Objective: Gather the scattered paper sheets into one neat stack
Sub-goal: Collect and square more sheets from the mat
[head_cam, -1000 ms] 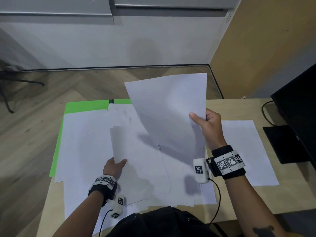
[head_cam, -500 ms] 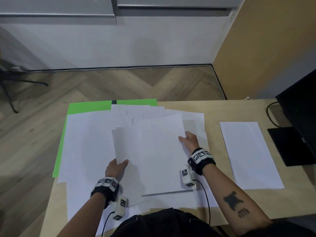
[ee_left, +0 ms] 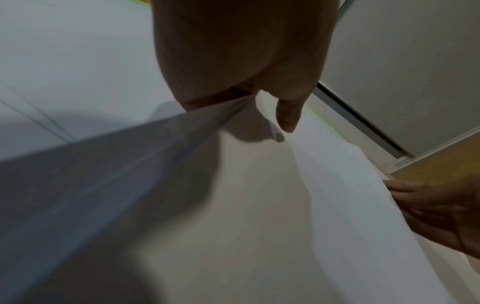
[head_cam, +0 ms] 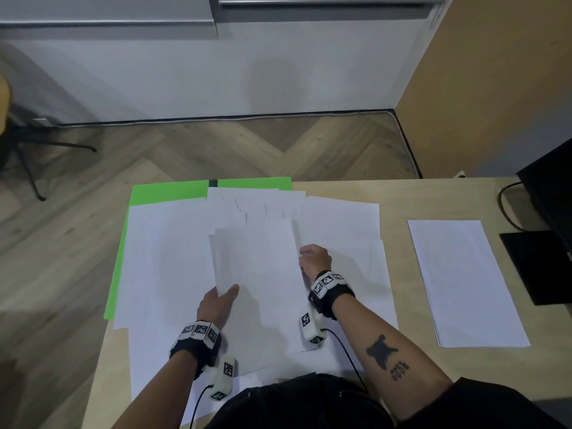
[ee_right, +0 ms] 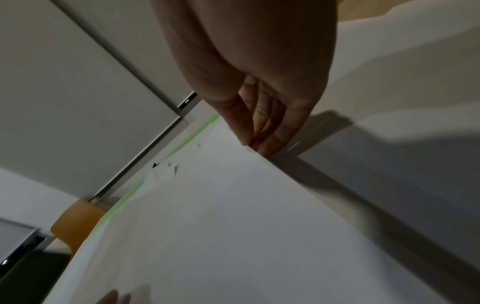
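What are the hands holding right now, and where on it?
Both hold the small paper stack: left hand pinches its near-left edge, right hand sits against its right edge.

Left hand (ee_left: 241,51) fills top centre, thumb on top of a white paper sheet (ee_left: 259,205), pinching its edge, which lifts toward lower left. Right hand (ee_left: 439,216) touches the sheet's edge at right. More sheets (ee_left: 64,61) upper left.
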### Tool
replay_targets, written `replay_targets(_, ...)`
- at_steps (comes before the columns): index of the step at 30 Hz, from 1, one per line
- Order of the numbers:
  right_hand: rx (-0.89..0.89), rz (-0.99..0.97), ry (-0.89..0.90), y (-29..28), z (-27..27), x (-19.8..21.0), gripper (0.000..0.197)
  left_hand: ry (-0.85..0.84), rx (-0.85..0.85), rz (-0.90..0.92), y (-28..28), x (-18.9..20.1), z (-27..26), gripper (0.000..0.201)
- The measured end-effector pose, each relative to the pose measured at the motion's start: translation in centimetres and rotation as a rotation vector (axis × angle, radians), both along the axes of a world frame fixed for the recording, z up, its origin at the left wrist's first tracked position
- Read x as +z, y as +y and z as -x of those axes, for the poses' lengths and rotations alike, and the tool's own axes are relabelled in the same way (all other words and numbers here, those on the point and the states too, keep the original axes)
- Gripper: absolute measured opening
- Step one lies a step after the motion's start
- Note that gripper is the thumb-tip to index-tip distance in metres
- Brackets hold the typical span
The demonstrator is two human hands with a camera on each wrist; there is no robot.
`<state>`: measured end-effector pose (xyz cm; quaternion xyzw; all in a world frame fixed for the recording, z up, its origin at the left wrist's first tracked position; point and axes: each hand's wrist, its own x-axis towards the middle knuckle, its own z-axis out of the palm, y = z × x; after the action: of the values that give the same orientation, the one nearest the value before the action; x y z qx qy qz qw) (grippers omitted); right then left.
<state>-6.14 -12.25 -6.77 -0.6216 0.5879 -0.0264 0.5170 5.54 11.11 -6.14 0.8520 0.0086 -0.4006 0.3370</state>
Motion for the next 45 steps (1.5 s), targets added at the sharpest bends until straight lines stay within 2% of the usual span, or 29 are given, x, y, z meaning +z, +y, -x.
replay_targets(7,0.185,0.108,0.011,2.3,-0.4,1.1,0.039,-0.069,-0.070,-0.033,0.0,-0.2,0.1,0.024)
replay_targets(9,0.165,0.157,0.011,2.1,0.4,1.1,0.030,-0.079,-0.084,-0.035,0.0,-0.3,0.1,0.022)
replay_targets(11,0.130,0.195,0.028,1.5,1.9,0.4,0.037,-0.095,-0.093,-0.038,0.0,-0.4,0.1,0.020)
replay_targets(22,-0.027,0.254,0.293,-3.8,13.5,-1.8,0.043,-0.116,-0.107,-0.041,-0.2,-0.6,-0.1,0.019)
replay_targets(25,-0.150,0.204,0.236,-4.4,14.9,-1.6,0.042,-0.114,-0.103,-0.039,-0.1,-0.6,-0.1,0.021)
replay_targets(29,-0.289,0.142,0.106,-4.6,15.1,-1.0,0.051,-0.108,-0.089,-0.039,-0.1,-0.8,0.0,0.024)
replay_targets(34,-0.429,0.076,0.010,-4.7,14.6,-0.4,0.032,-0.110,-0.092,-0.038,-0.1,-0.6,0.1,0.025)
replay_targets(37,-0.443,0.059,-0.014,-4.5,14.4,-0.1,0.026,-0.107,-0.092,-0.035,-0.1,-0.7,0.0,0.029)
replay_targets(42,-0.455,0.051,-0.134,-3.4,14.0,0.7,0.028,-0.110,-0.101,-0.049,0.0,-1.0,-0.1,0.034)
replay_targets(45,-0.379,-0.017,-0.164,-2.7,14.3,0.2,0.027,-0.118,-0.103,-0.048,0.0,-1.0,-0.1,0.031)
